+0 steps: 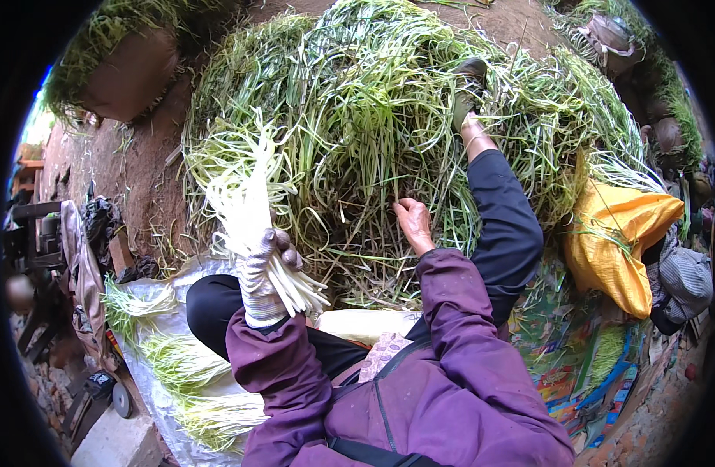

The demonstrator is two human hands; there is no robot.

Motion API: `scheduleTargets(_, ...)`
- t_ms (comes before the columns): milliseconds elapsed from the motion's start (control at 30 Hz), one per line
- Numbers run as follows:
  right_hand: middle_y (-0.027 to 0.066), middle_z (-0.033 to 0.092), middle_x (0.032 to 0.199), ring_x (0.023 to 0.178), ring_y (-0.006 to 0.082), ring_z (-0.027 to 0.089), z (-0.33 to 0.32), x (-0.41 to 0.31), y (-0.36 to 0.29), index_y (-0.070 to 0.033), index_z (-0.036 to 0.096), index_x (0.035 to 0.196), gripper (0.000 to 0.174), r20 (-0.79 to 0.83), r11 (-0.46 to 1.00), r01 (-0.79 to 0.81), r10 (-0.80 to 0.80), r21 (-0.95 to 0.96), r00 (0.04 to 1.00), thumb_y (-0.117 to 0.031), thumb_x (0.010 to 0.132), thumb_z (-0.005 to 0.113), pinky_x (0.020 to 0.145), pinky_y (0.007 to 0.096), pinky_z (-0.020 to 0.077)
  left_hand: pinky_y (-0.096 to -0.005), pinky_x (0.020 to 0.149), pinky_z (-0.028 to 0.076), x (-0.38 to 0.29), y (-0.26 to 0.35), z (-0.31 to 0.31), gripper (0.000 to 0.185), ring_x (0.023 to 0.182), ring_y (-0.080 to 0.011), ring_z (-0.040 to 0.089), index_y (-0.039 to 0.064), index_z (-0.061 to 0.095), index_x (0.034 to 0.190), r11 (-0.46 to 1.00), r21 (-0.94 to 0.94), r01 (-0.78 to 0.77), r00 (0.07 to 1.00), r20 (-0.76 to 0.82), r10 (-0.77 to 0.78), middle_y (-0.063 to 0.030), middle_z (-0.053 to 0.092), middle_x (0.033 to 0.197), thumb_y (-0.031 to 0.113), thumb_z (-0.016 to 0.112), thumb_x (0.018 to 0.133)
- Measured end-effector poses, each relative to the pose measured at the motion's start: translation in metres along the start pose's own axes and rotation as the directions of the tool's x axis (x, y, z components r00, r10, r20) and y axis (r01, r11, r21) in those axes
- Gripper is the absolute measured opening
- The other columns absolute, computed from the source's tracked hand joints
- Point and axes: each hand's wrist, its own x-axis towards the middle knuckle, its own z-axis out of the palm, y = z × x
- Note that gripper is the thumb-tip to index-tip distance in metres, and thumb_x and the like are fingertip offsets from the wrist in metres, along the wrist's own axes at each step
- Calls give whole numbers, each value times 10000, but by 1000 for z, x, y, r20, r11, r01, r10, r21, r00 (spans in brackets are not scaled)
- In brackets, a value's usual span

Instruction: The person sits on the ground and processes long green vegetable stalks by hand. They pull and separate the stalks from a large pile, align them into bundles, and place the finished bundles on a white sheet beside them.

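Observation:
My left hand (pixel 273 257), in a striped knit work glove with dark fingertips, grips a thick bunch of pale blanched leafy stalks (pixel 249 195), their white ends towards me and their leaves pointing away. My bare right hand (pixel 413 220) is at the near face of a large heap of long green and yellowish leaves (pixel 381 105). Its fingertips are drawn together at the base of some leaves; whether they pinch a stalk is hard to tell. Several laid-out bunches of the same plant (pixel 217 417) rest on a whitish plastic sheet (pixel 153 403) at my left.
My shoe (pixel 468 93) presses into the heap. A yellow woven sack (pixel 608 245) and grey cloth (pixel 684 280) lie at the right. A pale block (pixel 118 441), a disc (pixel 121 400) and dark frames stand at the left. A pale cushion or sack (pixel 366 324) lies between my legs.

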Motion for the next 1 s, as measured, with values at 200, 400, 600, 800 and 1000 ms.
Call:
scheduleTargets(200,22,632,764,659,77,548,-63,-62,-81,6,639,927,178,110,875,83,-154,477,982,-135,819,639,580,212,445,-264,510,462,5,-22,-3,247,581,-135,529,27,527,1037,994,94,58,998,-13,-57,-70,581,806,129,626,835)
scheduleTargets(400,37,582,726,638,92,545,-67,-125,-89,4,597,833,130,155,872,241,-333,425,930,-81,775,676,586,233,451,-226,467,455,6,-69,8,182,543,-109,549,37,595,775,839,514,178,980,-166,-106,-43,607,712,148,734,737)
scheduleTargets(600,17,610,779,697,54,554,-61,-137,-77,9,594,906,161,406,866,109,-336,488,850,-90,801,665,625,206,471,-233,453,448,8,-95,-1,200,512,-104,537,57,584,845,854,498,150,986,-139,-92,-6,566,639,83,734,715)
scheduleTargets(800,-25,563,720,638,31,488,-67,-134,-78,0,591,869,169,539,836,-79,-275,543,796,-129,799,675,567,196,427,-236,462,468,3,-93,2,204,522,-113,548,44,581,883,928,344,144,976,-202,-77,-14,579,664,56,712,727)
scheduleTargets(1000,-41,548,699,570,14,466,-69,-135,-86,-23,587,897,158,572,755,-262,-177,601,801,-169,852,626,474,170,380,-231,485,464,8,-95,0,221,539,-113,541,31,576,902,939,333,84,992,-115,-48,-16,573,697,-2,694,718)
